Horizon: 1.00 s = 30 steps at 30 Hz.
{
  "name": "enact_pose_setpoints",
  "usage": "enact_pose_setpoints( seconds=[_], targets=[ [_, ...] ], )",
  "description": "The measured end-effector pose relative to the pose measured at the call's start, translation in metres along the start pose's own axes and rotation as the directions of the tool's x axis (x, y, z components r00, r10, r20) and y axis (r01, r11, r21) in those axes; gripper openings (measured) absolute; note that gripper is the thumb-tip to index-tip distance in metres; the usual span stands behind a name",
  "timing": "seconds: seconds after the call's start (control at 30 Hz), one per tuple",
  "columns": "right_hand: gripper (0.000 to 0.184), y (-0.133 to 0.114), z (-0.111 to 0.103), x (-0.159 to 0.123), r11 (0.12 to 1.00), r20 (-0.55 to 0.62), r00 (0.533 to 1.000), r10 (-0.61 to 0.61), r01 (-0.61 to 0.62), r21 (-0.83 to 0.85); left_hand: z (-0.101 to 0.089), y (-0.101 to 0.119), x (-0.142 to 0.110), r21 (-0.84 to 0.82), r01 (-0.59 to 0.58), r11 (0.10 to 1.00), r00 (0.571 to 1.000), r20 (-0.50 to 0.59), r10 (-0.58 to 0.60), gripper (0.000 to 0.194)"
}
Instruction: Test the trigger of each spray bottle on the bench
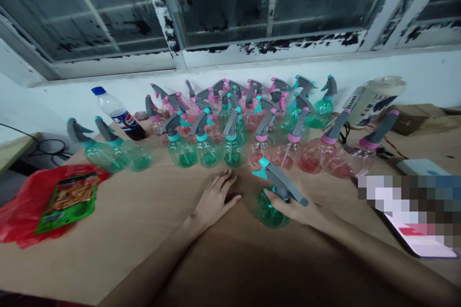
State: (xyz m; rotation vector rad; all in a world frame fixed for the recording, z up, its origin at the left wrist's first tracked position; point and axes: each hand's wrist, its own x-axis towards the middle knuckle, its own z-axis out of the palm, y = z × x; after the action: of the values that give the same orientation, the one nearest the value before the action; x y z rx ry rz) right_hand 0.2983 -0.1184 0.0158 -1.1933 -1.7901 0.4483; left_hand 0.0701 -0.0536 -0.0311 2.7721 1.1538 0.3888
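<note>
My right hand (297,208) is wrapped round a green spray bottle (268,213) with a grey and turquoise trigger head, near the middle of the table. The bottle leans slightly, its nozzle pointing left. My left hand (216,196) lies flat on the wooden table, fingers stretched out and holding nothing. Just beyond it stands a green spray bottle (235,151) in the front row. Pink spray bottles (312,156) continue that row to the right. Several more green and pink bottles crowd behind, partly hidden.
Two green spray bottles (135,156) and a Pepsi bottle (124,117) stand at the left. A green snack packet (70,201) lies on a red plastic bag (21,201). At the right are a phone (428,244), partly blurred out, and a pale printed bag (378,98) by the wall.
</note>
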Motion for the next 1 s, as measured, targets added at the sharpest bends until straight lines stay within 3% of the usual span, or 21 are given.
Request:
enact_pose_setpoints(
  seconds=[0.47, 0.73, 1.0],
  targets=[
    [0.03, -0.014, -0.007, 0.005, 1.0, 0.012, 1.0, -0.024, 0.024, 0.005, 0.004, 0.001, -0.004, 0.065, -0.023, 0.998, 0.999, 0.047, 0.02, 0.05],
    [0.038, -0.016, -0.009, 0.007, 0.999, 0.048, 0.998, 0.032, -0.033, 0.039, 0.002, 0.002, -0.004, 0.055, -0.026, 0.998, 0.999, 0.036, 0.024, 0.05],
    [0.027, -0.018, -0.01, 0.005, 0.993, 0.072, 0.995, 0.076, -0.081, 0.083, 0.003, 0.002, -0.004, 0.044, -0.011, 0.999, 0.999, 0.047, 0.009, 0.051]
  ],
)
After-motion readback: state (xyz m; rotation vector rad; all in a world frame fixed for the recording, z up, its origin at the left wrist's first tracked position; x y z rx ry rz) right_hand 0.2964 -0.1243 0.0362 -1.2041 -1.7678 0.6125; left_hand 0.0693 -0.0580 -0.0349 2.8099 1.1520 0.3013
